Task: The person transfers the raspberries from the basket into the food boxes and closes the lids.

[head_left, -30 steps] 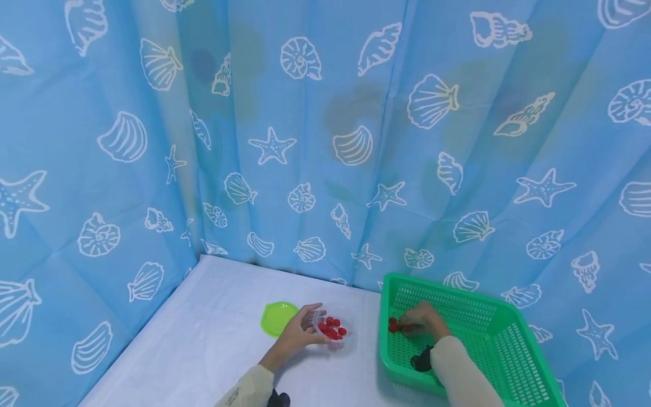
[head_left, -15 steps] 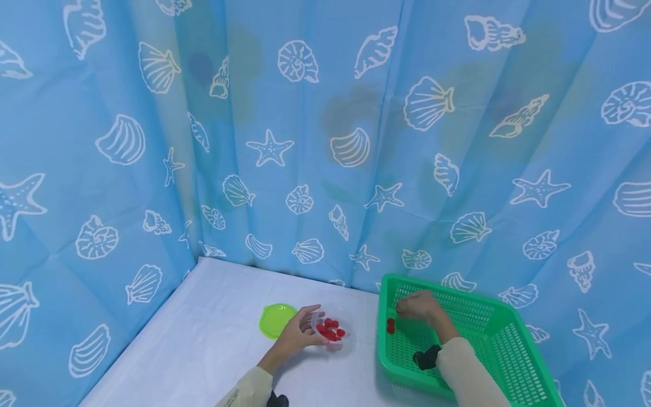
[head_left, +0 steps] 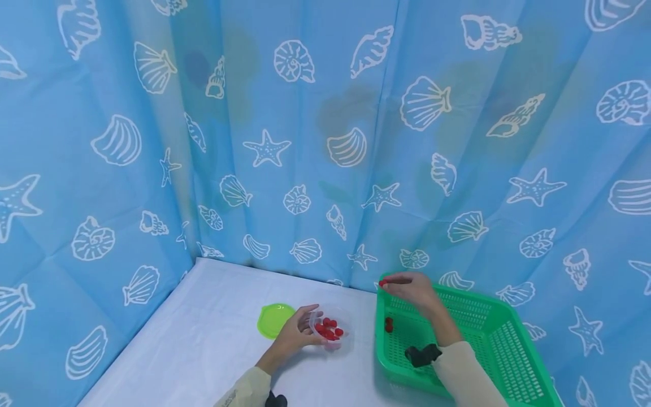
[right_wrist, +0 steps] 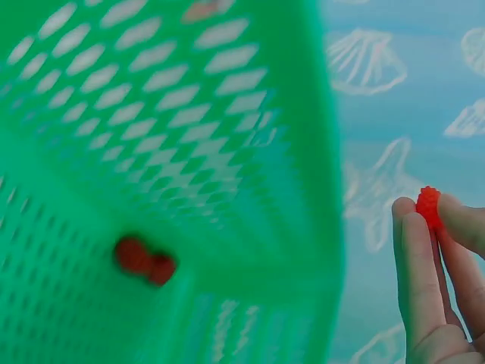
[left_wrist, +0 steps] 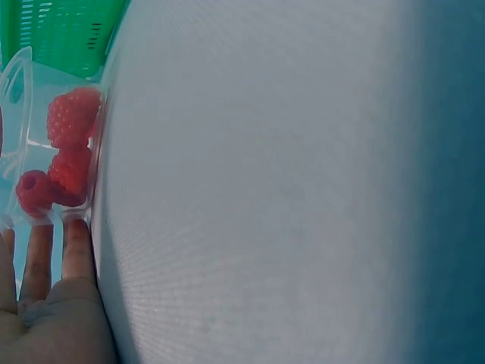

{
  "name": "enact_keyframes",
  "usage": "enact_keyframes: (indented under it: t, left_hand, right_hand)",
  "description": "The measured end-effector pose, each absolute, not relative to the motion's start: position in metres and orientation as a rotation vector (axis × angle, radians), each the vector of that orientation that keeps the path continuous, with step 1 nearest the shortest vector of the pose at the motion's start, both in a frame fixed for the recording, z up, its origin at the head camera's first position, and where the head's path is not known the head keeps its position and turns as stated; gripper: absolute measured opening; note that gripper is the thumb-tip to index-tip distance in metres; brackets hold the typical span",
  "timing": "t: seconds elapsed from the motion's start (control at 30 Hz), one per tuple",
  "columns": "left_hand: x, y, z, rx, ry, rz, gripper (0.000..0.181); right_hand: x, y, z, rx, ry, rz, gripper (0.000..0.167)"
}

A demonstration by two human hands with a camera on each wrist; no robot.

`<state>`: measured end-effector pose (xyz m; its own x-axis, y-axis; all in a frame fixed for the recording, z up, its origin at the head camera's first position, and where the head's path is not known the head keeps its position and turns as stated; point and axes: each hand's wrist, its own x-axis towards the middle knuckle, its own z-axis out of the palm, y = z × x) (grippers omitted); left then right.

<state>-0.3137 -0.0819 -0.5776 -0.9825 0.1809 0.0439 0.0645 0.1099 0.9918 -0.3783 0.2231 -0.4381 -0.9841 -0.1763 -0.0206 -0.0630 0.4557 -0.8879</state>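
Slippage looks the likeliest trouble from here. The right hand (head_left: 414, 291) pinches a single red raspberry (right_wrist: 428, 208) between thumb and fingertips (right_wrist: 415, 224), at the far left corner of the green plastic basket (head_left: 478, 311); the right wrist view shows the berry against the blue seashell curtain (right_wrist: 367, 61), outside the line of the basket's rim. So small a hold could lose the fruit if the pinch eased, while a harder squeeze might crush it, should it be soft; whether it is real cannot be told. A berry dropped there could land inside the basket or roll down beyond its far edge.

Left of the basket, the left hand (head_left: 299, 333) grips a clear plastic tub (head_left: 350, 333), thumb on the near side and fingers on the far one. Several raspberries (head_left: 328, 329) lie inside, with no cover over them. The tub is probably light, so an uneven push or a bump from the other hand might tip it and scatter fruit over the white tablecloth (head_left: 363, 356).

Two berries (head_left: 389, 324) rest on the basket's floor, close by its left wall, where reaching fingers could find little room. A black wrist camera (head_left: 422, 355) sits over the basket's near left part and might catch the rim, shifting everything. The lime-green lid (head_left: 276, 320), farther left of the basket than the tub, could be nudged if the left hand swung outward.
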Motion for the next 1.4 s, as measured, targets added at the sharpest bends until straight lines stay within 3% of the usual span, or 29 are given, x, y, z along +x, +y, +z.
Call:
enact_keyframes:
  t: [0.37, 0.9, 1.4]
  left_hand:
    - [-0.318, -0.083, -0.582, 0.238, 2.257, 2.028, 0.080]
    - [-0.316, -0.083, -0.583, 0.249, 2.278, 2.032, 0.082]
    - [-0.320, -0.085, -0.590, 0.248, 2.258, 2.044, 0.083]
  right_hand:
    - [-0.366, 0.158, -0.432, -0.339, 2.612, -1.676, 0.022]
    - [-0.334, 0.095, -0.486, -0.337, 2.654, -1.698, 0.024]
    - [-0.329, 0.075, -0.522, -0.133, 2.785, -1.608, 0.020]
